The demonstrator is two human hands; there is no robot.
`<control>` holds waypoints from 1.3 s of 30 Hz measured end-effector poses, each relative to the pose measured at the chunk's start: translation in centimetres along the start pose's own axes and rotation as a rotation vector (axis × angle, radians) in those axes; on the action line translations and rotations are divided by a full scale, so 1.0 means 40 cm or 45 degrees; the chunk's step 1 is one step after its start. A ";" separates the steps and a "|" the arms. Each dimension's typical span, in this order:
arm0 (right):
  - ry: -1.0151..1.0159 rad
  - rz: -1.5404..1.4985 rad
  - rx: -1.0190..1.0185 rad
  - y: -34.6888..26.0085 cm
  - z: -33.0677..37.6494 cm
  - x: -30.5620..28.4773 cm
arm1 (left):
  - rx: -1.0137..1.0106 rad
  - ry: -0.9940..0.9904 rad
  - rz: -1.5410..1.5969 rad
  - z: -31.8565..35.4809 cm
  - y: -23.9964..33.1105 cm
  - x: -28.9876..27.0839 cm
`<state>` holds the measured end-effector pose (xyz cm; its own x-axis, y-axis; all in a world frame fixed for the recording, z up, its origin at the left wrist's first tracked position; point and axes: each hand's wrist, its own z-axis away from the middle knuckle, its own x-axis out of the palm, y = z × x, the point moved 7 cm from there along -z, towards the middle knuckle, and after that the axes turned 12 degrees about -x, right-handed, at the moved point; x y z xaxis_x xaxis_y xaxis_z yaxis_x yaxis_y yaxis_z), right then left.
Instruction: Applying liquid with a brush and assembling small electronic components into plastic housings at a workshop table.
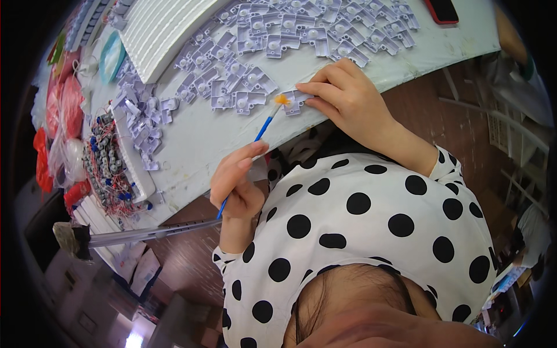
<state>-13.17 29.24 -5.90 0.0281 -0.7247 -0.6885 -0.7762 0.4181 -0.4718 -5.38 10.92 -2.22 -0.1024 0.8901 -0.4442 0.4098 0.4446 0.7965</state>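
My left hand [238,185] grips a thin blue paintbrush [262,130] like a pen. Its orange bristle tip [281,100] touches a small pale lilac plastic part [295,101] near the table's front edge. My right hand [342,95] lies on that same part, fingertips pinning it to the white table [197,139]. Several more lilac plastic parts [278,35] are spread in rows across the table beyond my hands. Both sleeves are white with black dots.
A white ribbed tray [162,29] lies at the upper left. A heap of small components with red wires [107,168] and red plastic bags [61,104] sit at the left. A red phone [442,10] rests at the top right. A long-handled tool [116,236] juts out under the table edge.
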 end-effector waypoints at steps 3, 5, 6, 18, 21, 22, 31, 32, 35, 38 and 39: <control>0.010 -0.023 0.003 -0.002 0.001 0.000 | 0.020 0.026 0.037 0.005 0.002 0.004; 0.023 -0.041 0.008 0.002 0.005 0.005 | -0.006 0.030 0.086 0.008 -0.004 -0.001; 0.023 -0.043 0.001 0.003 0.005 0.007 | -0.051 0.028 0.034 0.010 -0.005 -0.011; 0.091 0.161 0.065 0.002 -0.008 -0.015 | -0.212 0.900 -0.015 0.057 -0.015 -0.208; 0.118 0.274 0.088 0.017 -0.025 -0.020 | -0.184 0.924 -0.018 0.070 -0.018 -0.222; 0.129 0.318 0.071 0.021 -0.032 -0.022 | -0.179 0.925 -0.011 0.072 -0.020 -0.221; 0.202 0.375 0.087 0.034 -0.058 -0.021 | -0.149 0.882 0.145 0.065 -0.027 -0.197; 0.202 0.376 0.084 0.034 -0.058 -0.022 | -0.174 0.855 0.121 0.065 -0.032 -0.192; 0.148 0.406 0.091 0.026 -0.051 -0.022 | -0.200 0.824 0.083 0.067 -0.040 -0.189; 0.150 0.333 0.095 0.011 -0.038 -0.043 | -0.212 0.845 0.078 0.070 -0.048 -0.193; 0.182 0.321 0.070 0.006 -0.032 -0.054 | -0.221 0.872 0.085 0.071 -0.052 -0.197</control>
<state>-14.24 30.22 -3.82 -0.2529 -0.6624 -0.7052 -0.7119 0.6210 -0.3280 -2.84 2.69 -1.56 -0.6525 0.7536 -0.0796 0.2906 0.3458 0.8922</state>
